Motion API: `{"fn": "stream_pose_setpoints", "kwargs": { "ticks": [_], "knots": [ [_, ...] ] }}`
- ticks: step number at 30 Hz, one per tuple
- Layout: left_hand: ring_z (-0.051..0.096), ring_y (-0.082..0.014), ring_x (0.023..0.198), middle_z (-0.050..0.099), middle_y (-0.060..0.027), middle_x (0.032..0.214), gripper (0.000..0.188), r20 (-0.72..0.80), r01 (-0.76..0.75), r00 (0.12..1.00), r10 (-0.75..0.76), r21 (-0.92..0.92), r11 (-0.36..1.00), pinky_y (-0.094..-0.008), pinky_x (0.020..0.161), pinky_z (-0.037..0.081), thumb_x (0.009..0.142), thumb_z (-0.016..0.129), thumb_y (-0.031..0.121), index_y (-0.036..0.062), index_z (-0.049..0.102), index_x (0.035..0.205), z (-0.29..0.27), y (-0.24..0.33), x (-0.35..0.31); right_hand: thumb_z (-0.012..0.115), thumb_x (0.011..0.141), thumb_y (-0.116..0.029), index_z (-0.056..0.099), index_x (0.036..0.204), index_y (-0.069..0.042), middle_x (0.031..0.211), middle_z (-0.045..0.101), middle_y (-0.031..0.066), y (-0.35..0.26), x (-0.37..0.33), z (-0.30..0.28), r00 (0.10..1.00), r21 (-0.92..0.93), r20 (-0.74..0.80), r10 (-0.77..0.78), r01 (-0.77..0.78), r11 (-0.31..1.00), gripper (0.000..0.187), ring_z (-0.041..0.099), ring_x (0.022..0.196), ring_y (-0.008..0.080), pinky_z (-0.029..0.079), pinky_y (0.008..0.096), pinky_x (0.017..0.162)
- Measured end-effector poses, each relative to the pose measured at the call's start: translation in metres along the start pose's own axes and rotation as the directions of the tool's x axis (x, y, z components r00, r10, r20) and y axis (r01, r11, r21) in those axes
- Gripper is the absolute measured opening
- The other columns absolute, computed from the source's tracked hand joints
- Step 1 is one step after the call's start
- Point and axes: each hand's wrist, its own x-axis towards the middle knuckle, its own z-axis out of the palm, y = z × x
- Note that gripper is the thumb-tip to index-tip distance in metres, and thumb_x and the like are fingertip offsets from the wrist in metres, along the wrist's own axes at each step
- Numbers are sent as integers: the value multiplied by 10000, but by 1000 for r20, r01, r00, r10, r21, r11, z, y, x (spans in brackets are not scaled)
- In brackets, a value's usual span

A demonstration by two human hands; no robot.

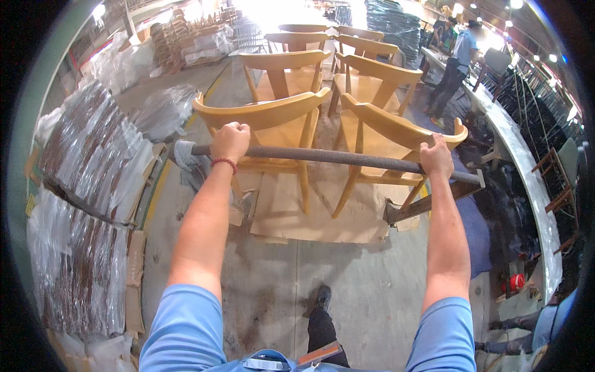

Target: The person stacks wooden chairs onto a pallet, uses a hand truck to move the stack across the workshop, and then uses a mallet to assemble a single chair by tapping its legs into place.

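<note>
left hand (230, 141) and right hand (437, 157): each curled round the dark bar (334, 157), well apart; bar runs crosswise, on near side of front-left wooden chair (263, 114) and front-right wooden chair (396, 126); cardboard (319, 224) below; grey cloth (184, 154) at bar's left end

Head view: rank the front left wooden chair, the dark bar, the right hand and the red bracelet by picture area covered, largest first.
1. Front left wooden chair
2. Dark bar, long but thin
3. Right hand
4. Red bracelet
</note>
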Motion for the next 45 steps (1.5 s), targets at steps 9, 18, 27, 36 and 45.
{"fn": "stream_pose_setpoints", "kwargs": {
  "ticks": [9,18,27,36,45],
  "knots": [
    [639,-370,848,669,-180,870,321,16,46,999,-45,-49,998,-460,780,498,846,489,354,106,690,880,99,12,163,494,825,-311,462,1339,-113,1452,374,60,-74,137,114,1000,16,9,-12,12,1000,552,521,1180,305,433,417,968],
    [638,-385,849,664,-206,865,331,-19,83,996,-85,-55,995,-465,782,499,835,473,322,74,691,864,210,86,332,458,846,-345,482,1325,-138,1408,434,67,-105,341,218,999,-33,13,-42,42,999,523,514,1188,294,417,403,980],
    [650,-361,786,668,-187,797,338,-15,16,1000,-17,-34,999,-441,761,505,850,455,324,76,681,811,333,128,497,493,835,-284,485,1320,-91,1406,434,77,-145,518,327,996,-9,3,-86,86,996,522,488,1218,287,396,400,1001],
    [637,-374,846,664,-194,869,336,-39,63,997,-64,-32,998,-454,793,496,853,458,338,90,683,874,423,134,678,493,825,-332,472,1334,-115,1407,434,82,-243,666,424,999,-42,-6,-39,39,998,553,510,1193,301,415,412,991],
    [629,-376,880,663,-182,913,339,-13,92,996,-93,-17,996,-456,795,492,865,452,345,108,685,928,531,139,847,488,821,-324,447,1353,-115,1456,369,46,-319,804,540,999,21,49,-19,18,1000,572,540,1158,302,444,425,956]
  ]
}}
